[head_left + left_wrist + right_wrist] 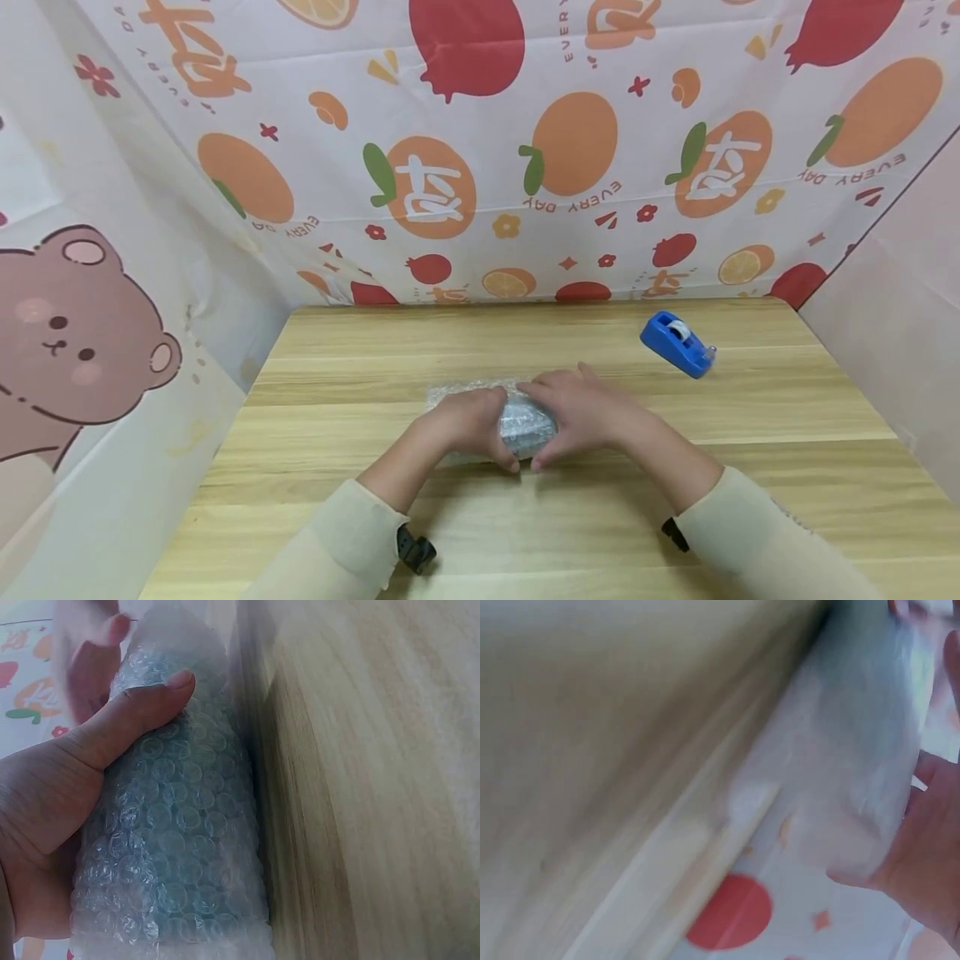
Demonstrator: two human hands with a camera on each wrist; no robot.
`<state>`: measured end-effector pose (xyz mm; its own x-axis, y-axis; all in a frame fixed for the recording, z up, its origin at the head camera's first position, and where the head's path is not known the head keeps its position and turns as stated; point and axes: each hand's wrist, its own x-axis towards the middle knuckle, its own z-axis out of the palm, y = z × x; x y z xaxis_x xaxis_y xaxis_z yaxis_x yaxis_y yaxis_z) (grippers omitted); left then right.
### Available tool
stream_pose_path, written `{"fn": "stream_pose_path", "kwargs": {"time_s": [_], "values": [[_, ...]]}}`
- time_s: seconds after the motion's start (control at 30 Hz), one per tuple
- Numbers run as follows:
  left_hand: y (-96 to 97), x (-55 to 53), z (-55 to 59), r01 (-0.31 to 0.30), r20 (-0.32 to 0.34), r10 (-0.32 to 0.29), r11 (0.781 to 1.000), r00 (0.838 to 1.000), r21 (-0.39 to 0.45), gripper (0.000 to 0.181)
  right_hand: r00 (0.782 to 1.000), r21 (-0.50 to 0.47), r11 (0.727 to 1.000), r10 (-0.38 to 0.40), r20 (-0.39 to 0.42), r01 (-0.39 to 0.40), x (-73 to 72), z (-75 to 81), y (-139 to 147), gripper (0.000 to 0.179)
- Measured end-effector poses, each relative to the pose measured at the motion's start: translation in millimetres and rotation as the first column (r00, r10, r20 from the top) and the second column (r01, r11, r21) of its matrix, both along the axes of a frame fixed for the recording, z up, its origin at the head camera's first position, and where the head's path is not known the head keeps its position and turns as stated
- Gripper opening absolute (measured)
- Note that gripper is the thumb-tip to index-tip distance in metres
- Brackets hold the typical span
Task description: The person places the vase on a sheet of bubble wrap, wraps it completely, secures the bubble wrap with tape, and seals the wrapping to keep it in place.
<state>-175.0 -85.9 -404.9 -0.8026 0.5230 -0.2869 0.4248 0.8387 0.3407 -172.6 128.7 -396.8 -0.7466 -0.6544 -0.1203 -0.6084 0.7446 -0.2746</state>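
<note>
A roll-shaped bubble-wrap bundle (527, 423) lies on the wooden table, with something bluish-green showing faintly through its clear layers (184, 810). My left hand (474, 423) grips it from the left, the thumb lying across the bubbles and the fingers hidden behind. On the other side my right hand (581, 414) spans the bundle near its right end, thumb on the near side and fingers on the far side. Blur softens that loose-looking end of the wrap (832, 765) in the right wrist view, where the right hand (926, 832) is beside it.
A blue tape dispenser (678, 343) with a roll of tape stands at the back right of the wooden table (337, 350). Fruit-print cloth (495, 167) hangs behind the table's far edge. More cloth, with a bear print (75, 333), hangs at the left.
</note>
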Motion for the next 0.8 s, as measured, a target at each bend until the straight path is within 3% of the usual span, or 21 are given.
{"fn": "stream_pose_path", "kwargs": {"time_s": [0.1, 0.2, 0.43, 0.67, 0.8], "values": [[0.3, 1.1, 0.0, -0.007, 0.002, 0.007, 1.000, 1.000, 0.003, 0.078, 0.998, 0.069, 0.997, 0.030, -0.052, -0.026, 7.9, -5.3, -11.8, 0.110], [1.2, 1.8, 0.4, -0.012, 0.006, 0.012, 1.000, 1.000, 0.006, 0.076, 0.996, 0.121, 0.993, 0.008, -0.090, 0.003, 11.6, -10.9, -19.6, 0.108], [1.9, -0.1, 2.2, -0.027, 0.033, 0.028, 0.999, 0.999, -0.031, 0.076, 0.985, 0.118, 0.992, -0.026, -0.170, 0.046, 13.2, -20.0, -24.4, 0.092], [2.0, -4.0, 3.1, -0.026, 0.114, 0.025, 1.000, 0.993, 0.010, 0.069, 0.987, 0.081, 0.995, -0.042, -0.152, 0.055, 10.9, -25.8, -22.4, 0.079], [1.6, -5.7, 2.5, -0.038, 0.176, 0.031, 0.999, 0.984, 0.037, 0.063, 0.994, 0.040, 0.998, -0.041, -0.096, 0.045, 7.0, -28.4, -20.2, 0.075]]}}
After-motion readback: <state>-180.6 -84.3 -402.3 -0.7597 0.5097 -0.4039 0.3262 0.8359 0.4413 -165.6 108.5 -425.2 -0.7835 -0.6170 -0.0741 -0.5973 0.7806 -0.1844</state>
